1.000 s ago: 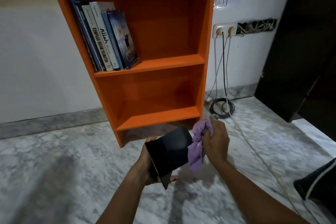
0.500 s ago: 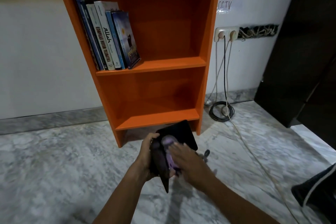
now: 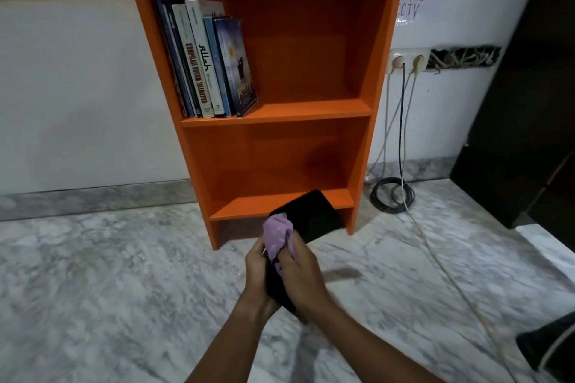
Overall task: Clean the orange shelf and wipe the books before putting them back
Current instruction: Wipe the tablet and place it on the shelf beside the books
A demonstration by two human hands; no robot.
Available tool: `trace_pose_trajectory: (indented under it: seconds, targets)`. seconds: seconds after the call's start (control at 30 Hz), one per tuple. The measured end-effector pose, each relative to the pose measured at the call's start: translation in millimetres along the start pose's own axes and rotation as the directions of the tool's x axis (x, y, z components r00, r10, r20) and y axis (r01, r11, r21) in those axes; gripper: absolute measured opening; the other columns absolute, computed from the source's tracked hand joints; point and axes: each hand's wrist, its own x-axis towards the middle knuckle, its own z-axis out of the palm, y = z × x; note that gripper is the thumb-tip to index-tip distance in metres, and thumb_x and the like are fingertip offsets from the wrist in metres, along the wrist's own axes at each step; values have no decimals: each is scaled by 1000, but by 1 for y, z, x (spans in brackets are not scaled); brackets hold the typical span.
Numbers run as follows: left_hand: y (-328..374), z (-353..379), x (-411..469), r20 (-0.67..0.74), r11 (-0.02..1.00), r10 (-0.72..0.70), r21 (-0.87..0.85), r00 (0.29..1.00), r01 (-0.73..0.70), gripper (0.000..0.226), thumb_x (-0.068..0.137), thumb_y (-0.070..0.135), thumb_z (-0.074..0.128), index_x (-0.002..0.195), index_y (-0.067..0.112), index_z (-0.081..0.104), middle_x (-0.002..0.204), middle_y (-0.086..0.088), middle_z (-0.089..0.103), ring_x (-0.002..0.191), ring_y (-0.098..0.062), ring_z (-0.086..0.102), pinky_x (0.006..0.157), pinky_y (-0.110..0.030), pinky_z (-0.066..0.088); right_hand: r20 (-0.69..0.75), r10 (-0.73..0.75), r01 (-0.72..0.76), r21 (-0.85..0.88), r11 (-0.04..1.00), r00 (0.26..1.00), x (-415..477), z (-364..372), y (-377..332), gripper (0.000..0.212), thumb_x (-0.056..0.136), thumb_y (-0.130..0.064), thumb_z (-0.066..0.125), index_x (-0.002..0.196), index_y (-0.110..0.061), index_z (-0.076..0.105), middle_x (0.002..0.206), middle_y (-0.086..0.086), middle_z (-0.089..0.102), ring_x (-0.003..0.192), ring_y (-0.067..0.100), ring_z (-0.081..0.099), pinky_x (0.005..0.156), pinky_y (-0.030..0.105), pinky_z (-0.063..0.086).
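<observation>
The left hand [image 3: 256, 264] grips the near end of a black book [image 3: 311, 218], its fingers curled round the edge and mostly hidden behind the cover. The right hand [image 3: 298, 274] lies just beside it, fingers closed on a bunched purple cloth [image 3: 278, 235] that is pressed to the cover just beyond the fingertips.

The book's long axis runs from both hands away and to the right, toward the bottom board of the orange shelf [image 3: 375, 71]. Its far corner overlaps that board's front edge in view; whether they touch I cannot tell. Most of the bare cover lies ahead of the cloth, so the wipe likely needs to run forward along that axis.

The other books [image 3: 205, 62] lean in the upper compartment, well above the fingers and to their left, with free space to their right. The left hand, holding the book, looks best placed to lift it there.
</observation>
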Motion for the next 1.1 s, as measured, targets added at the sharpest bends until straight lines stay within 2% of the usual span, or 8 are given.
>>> trace_pose_trajectory:
  seconds: [0.13,0.23,0.37,0.5,0.63,0.8,0.97,1.1]
  targets:
    - [2,-2,0,87,996,22,-92,996,-14,54,105,36,40,93,4,81,88,-14,74,74,-25,75,65,-34,62,23,-21,23,-67,997,999,1,-3,12,39,101,-34,47,138,-44,52,131,-18,63,123,0,58,103,29,49]
    - [6,-4,-4,154,993,-2,-116,988,20,53,102,38,43,105,-2,77,105,-19,73,91,-32,74,75,-42,62,-60,-59,51,-126,991,996,-2,-13,26,34,101,-14,50,129,-31,60,123,-13,66,116,4,61,96,27,51]
    - [5,-2,-8,192,996,-38,-73,981,53,47,101,34,46,111,1,77,116,-19,71,105,-34,69,94,-45,49,-235,34,-65,-123,990,971,-3,-17,46,9,95,-15,51,87,-13,55,79,4,60,74,19,59,67,38,48]
    - [0,-4,-15,213,996,-86,9,973,86,47,97,37,49,117,2,74,120,-19,70,103,-35,70,96,-46,47,-277,192,-216,-58,975,942,0,-32,53,13,96,-7,55,85,-11,60,72,10,59,63,14,54,55,20,38]
    - [1,-5,-15,214,990,-141,45,967,134,57,87,47,56,127,9,70,129,-24,65,117,-48,60,98,-57,46,-466,366,-357,111,928,806,8,-48,51,6,94,-14,59,91,-14,64,78,6,63,72,25,59,58,31,42]
    - [1,-3,-8,207,992,-122,41,971,116,56,91,47,54,132,12,66,144,-22,55,136,-48,45,110,-65,36,-649,54,-23,56,998,759,22,-43,21,24,96,-22,63,118,-27,56,111,-1,61,100,19,60,79,29,48]
    - [5,-6,-11,357,986,-163,81,920,144,67,89,44,62,145,9,52,152,-25,38,133,-45,35,116,-65,19,-501,-4,-19,-40,999,865,37,-55,8,39,93,-7,61,124,-28,50,118,-2,50,100,15,51,72,14,40]
    - [13,-15,-9,316,983,-184,62,931,173,74,86,43,62,148,8,46,151,-29,39,136,-53,33,100,-61,40,-262,58,-53,26,998,963,35,-74,16,42,93,4,55,119,-29,55,108,-5,64,93,4,66,74,23,51]
